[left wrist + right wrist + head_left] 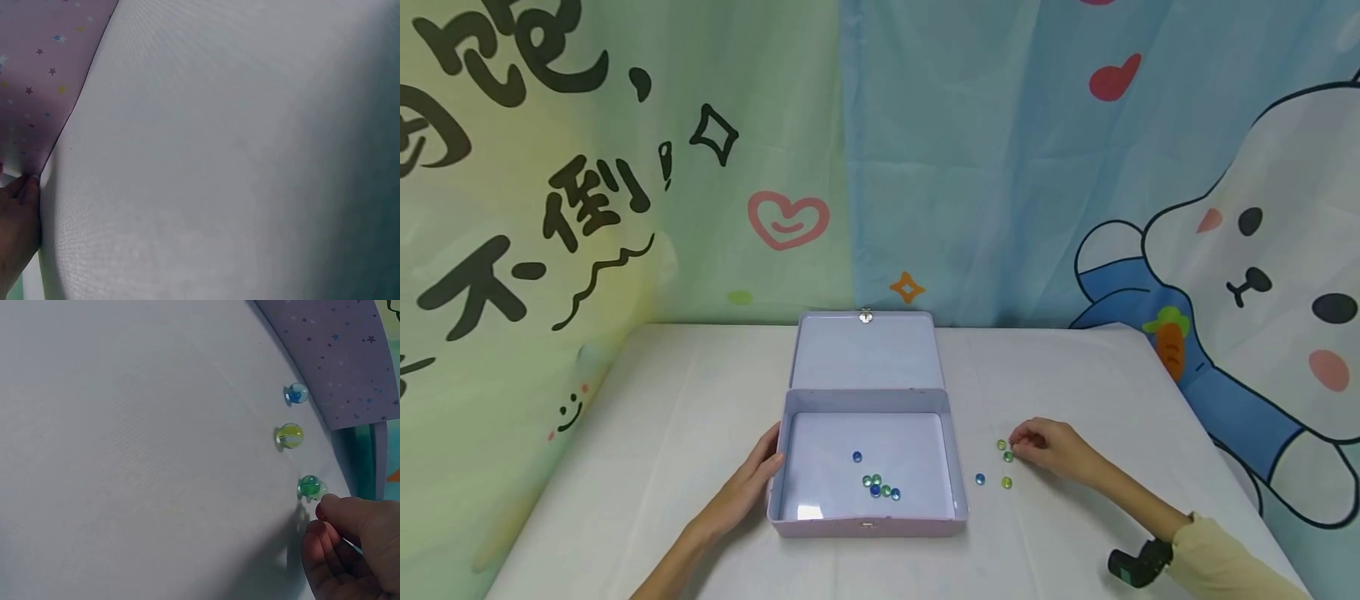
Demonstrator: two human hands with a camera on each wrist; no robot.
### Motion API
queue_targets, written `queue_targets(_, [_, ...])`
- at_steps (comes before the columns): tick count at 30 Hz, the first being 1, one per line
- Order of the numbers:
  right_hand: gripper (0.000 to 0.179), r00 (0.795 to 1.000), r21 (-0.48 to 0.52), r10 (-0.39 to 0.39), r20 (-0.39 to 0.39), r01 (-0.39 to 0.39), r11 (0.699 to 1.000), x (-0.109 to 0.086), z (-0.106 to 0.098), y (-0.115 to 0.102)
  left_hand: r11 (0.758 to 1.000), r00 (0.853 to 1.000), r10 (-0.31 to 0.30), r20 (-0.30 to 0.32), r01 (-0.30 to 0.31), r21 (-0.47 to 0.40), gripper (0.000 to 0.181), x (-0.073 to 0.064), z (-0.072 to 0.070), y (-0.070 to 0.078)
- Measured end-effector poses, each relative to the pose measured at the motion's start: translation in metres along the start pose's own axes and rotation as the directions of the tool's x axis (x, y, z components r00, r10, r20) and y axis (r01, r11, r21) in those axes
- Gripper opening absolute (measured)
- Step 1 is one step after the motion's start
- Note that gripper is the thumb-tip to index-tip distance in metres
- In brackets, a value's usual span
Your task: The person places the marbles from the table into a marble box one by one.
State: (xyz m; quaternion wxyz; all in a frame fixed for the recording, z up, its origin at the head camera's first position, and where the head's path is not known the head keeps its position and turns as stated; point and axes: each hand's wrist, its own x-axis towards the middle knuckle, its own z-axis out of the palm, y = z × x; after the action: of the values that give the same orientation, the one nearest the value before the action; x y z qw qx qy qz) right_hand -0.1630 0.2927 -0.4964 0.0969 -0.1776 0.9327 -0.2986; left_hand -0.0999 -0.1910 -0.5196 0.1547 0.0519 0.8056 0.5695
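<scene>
A pale purple box [868, 528] sits with its lid raised, and several glass marbles [876, 491] in blue and green lie inside it. My left hand [745, 487] holds the box's left wall, its fingertips at the rim. To the right of the box my right hand [1054, 450] is low over the table, fingers loosely bent and thumb near the index finger. Right beside its fingertips lie a green marble [309, 487] and a yellow-green marble [1002, 444]. Closer to me are a blue marble [980, 479] and another yellow marble [289, 435]. No marble shows between the fingers.
A white cloth [700, 383] covers the table. The box's open lid [867, 352] leans back toward the printed curtain [970, 167] behind the table. A black wrist device [1141, 564] shows at the right sleeve.
</scene>
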Motion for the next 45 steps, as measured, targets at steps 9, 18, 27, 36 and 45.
queue_targets(9, [0.012,0.999,0.009,-0.030,-0.020,0.031,0.999,0.007,-0.016,-0.019,1.000,1.000,-0.005,-0.006,0.005,0.000,0.058,0.000,0.000,0.000])
queue_targets(18, [0.020,0.997,0.035,-0.075,-0.019,0.076,0.996,0.016,-0.025,-0.050,1.000,1.000,-0.006,-0.010,0.006,-0.002,0.059,0.001,0.001,-0.002])
queue_targets(27, [0.018,0.992,0.091,-0.121,0.040,0.117,0.989,0.020,-0.032,-0.082,1.000,1.000,-0.012,-0.012,0.012,0.009,0.059,0.000,0.001,-0.001])
queue_targets(36, [0.017,0.966,0.146,-0.231,0.119,0.213,0.966,0.033,-0.032,-0.120,1.000,1.000,-0.009,-0.008,0.009,0.011,0.060,0.000,0.001,-0.002])
queue_targets(45, [0.013,0.911,0.154,-0.326,0.253,0.295,0.943,0.061,-0.013,-0.154,1.000,1.000,-0.013,-0.007,0.013,-0.003,0.058,0.002,0.002,-0.003])
